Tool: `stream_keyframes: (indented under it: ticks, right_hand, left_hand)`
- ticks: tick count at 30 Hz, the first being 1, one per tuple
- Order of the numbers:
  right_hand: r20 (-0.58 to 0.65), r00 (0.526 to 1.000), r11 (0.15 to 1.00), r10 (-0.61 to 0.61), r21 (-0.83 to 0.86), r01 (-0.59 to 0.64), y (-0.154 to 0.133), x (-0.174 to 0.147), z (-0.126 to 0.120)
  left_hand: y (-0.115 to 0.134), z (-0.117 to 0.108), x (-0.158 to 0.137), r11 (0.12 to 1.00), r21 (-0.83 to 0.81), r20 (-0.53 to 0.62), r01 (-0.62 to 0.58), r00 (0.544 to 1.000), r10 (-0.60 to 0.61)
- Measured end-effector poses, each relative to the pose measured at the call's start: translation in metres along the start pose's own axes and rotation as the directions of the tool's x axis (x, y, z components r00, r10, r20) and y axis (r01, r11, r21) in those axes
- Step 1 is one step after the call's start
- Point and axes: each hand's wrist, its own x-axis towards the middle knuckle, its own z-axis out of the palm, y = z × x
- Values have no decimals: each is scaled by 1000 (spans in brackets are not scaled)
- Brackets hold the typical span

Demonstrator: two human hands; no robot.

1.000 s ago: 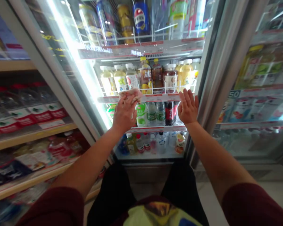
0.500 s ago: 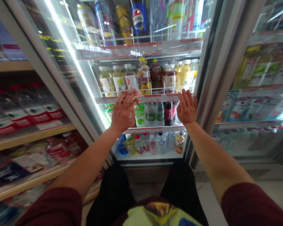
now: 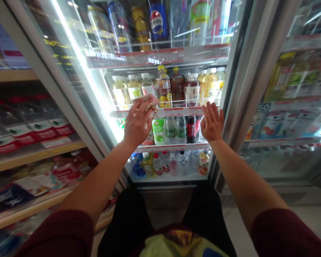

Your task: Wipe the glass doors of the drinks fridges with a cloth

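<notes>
Under my left hand (image 3: 138,123) is a crumpled pinkish cloth (image 3: 150,101), pressed against the glass door (image 3: 176,180) of a lit drinks cooler. My fingers lie over the cloth, and part of it bunches out past the fingertips. My right hand (image 3: 212,122) rests with its fingers stretched out near the right side of the same door and holds nothing. Behind the glass, between the hands, stand bottled drinks, among them a green-labelled bottle (image 3: 159,130) and a dark cola-coloured bottle (image 3: 191,129).
On the left, wooden shelves (image 3: 37,151) hold red-labelled bottles and packets. A metal door frame (image 3: 253,89) runs along the right, with another glass-fronted cooler (image 3: 291,117) beyond it. My knees (image 3: 128,217) are close to the cooler's base.
My left hand has shifted slightly left and up with the cloth, uncovering more of the green-labelled bottle. My right hand has stayed in place.
</notes>
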Motion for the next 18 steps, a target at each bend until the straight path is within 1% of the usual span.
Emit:
stream_keyframes:
  ticks: [3, 9, 14, 18]
  right_hand:
    - [-8, 1000, 1000, -1, -5, 1, -1, 0, -1]
    - [-3, 1000, 1000, 1, 11, -1, 0, 0, 0]
    - [7, 1000, 1000, 11, 1, -11, -1, 0, -1]
    - [-6, 1000, 1000, 2, -4, -2, -1, 0, -1]
  left_hand:
    - [0, -1, 0, 1000, 4, -23, 14, 1000, -14]
    - [12, 5, -15, 999, 0, 38, -42, 998, 42]
    - [10, 5, -13, 1000, 6, -7, -30, 1000, 30]
    - [15, 5, -17, 999, -16, 25, -27, 999, 28]
